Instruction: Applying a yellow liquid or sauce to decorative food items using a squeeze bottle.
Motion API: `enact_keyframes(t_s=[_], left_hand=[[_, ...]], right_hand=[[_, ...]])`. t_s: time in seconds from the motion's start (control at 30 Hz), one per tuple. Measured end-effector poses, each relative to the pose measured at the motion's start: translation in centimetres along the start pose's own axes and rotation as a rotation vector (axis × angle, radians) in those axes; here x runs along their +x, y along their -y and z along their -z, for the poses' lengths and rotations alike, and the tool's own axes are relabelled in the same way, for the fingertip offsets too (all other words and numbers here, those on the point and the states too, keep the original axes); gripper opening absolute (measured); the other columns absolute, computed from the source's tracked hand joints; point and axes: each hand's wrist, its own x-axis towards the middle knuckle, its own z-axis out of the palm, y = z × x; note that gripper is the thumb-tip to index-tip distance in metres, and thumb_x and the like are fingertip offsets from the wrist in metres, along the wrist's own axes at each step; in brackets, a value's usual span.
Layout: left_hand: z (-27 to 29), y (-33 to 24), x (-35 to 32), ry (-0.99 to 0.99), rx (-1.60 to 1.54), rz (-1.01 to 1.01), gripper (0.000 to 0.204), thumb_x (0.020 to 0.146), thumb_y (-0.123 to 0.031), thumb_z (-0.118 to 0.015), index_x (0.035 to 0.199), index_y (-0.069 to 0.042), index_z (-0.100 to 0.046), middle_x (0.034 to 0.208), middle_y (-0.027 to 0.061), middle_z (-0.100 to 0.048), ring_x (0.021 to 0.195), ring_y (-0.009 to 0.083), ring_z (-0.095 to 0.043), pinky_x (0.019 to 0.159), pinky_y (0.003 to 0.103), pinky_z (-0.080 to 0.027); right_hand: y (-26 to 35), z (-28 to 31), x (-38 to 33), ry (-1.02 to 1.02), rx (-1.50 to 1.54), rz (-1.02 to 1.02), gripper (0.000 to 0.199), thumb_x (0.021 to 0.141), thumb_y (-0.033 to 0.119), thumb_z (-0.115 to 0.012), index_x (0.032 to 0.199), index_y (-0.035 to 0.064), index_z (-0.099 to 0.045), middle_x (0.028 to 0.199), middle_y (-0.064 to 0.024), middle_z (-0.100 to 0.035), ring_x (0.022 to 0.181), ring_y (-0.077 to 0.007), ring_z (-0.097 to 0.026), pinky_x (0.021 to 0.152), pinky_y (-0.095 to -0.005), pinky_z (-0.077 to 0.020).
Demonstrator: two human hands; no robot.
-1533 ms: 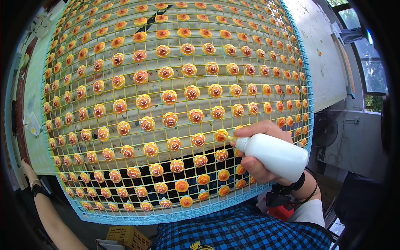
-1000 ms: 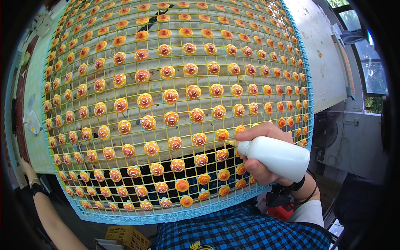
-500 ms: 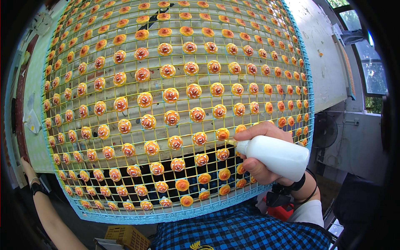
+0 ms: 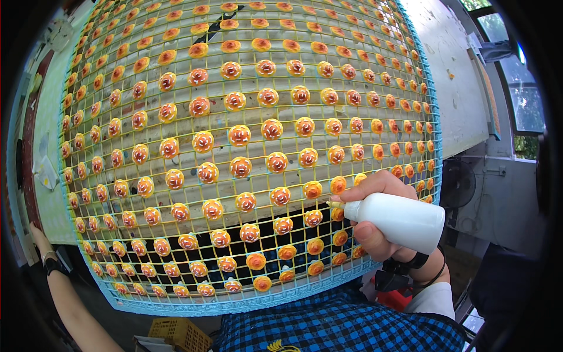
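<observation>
A white squeeze bottle [image 4: 404, 222] lies tilted in my right hand [image 4: 378, 234], its fingers wrapped round it. Its yellowish nozzle points left, close over an orange-yellow rosette [image 4: 338, 213]; whether they touch I cannot tell. Rows of such small rosettes sit on a yellow-green wire grid [image 4: 270, 220] with a pale-blue frame [image 4: 205, 308]. Many toward the left and middle, such as one rosette [image 4: 247, 201], carry white strokes; those at the far side and lower right look plain orange. My left hand [image 4: 42, 242] is at the far left by the table edge, its fingers mostly hidden.
A pale green-white table [image 4: 53, 205] stands left of the grid, and a whitish worktop [image 4: 448, 100] lies at the back right. Below the frame stands a yellow plastic basket [image 4: 182, 334]. A dark fan [image 4: 457, 183] is at the right, beneath the worktop.
My right hand has shifted slightly right with the squeeze bottle, taking the nozzle from beside one rosette to the neighbouring one, lower right. My left hand stays in place.
</observation>
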Motion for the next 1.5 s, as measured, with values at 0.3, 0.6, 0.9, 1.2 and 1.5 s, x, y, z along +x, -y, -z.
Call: enact_keyframes(t_s=[0.3, 0.6, 0.9, 1.2, 1.5], left_hand=[[0.57, 0.54, 0.07, 0.006, -0.002, 0.013, 0.047, 0.084, -0.039, -0.034, 0.097, 0.002, -0.051, 0.1, 0.0182, -0.05, 0.09, 0.0251, -0.043, 0.079, 0.028, -0.032], [0.4, 0.28, 0.15, 0.02, -0.007, 0.016, 0.047, 0.084, -0.04, -0.034, 0.097, 0.002, -0.051, 0.101, 0.0181, -0.05, 0.091, 0.0251, -0.043, 0.08, 0.028, -0.032], [0.14, 0.1, 0.26, 0.034, -0.016, 0.021, 0.048, 0.084, -0.04, -0.034, 0.097, 0.002, -0.051, 0.102, 0.0181, -0.05, 0.092, 0.025, -0.043, 0.081, 0.028, -0.031], [-0.17, -0.17, 0.19, 0.051, -0.023, 0.025, 0.048, 0.084, -0.04, -0.034, 0.097, 0.002, -0.051, 0.102, 0.018, -0.049, 0.092, 0.025, -0.043, 0.081, 0.028, -0.031], [-0.22, -0.21, 0.3, 0.063, -0.033, 0.03, 0.048, 0.084, -0.04, -0.034, 0.098, 0.002, -0.051, 0.103, 0.018, -0.049, 0.093, 0.0249, -0.043, 0.082, 0.028, -0.031]], right_hand=[[0.17, -0.09, 0.18, 0.028, -0.051, 0.008, 0.028, 0.07, 0.028, -0.063, 0.081, 0.002, -0.057, 0.067, -0.0079, -0.056, 0.051, -0.0177, -0.056, 0.045, -0.0243, -0.0438], [-0.05, 0.01, 0.11, 0.01, -0.022, 0.039, 0.025, 0.071, 0.023, -0.062, 0.08, 0.0007, -0.058, 0.069, -0.0083, -0.054, 0.052, -0.0175, -0.055, 0.047, -0.0242, -0.0429], [0.14, -0.02, -0.22, -0.027, 0.048, -0.063, 0.025, 0.07, 0.023, -0.062, 0.079, 0.0004, -0.057, 0.069, -0.0087, -0.054, 0.054, -0.0174, -0.055, 0.048, -0.0249, -0.0425], [0.19, 0.19, -0.11, -0.028, 0.025, -0.078, 0.024, 0.071, 0.021, -0.062, 0.081, 0.0, -0.056, 0.07, -0.0087, -0.055, 0.058, -0.0159, -0.056, 0.052, -0.0242, -0.0427], [-0.5, 0.23, -0.07, -0.037, 0.024, -0.003, 0.026, 0.071, 0.022, -0.062, 0.084, 0.0, -0.056, 0.072, -0.0082, -0.056, 0.06, -0.0148, -0.056, 0.054, -0.0237, -0.0429]])
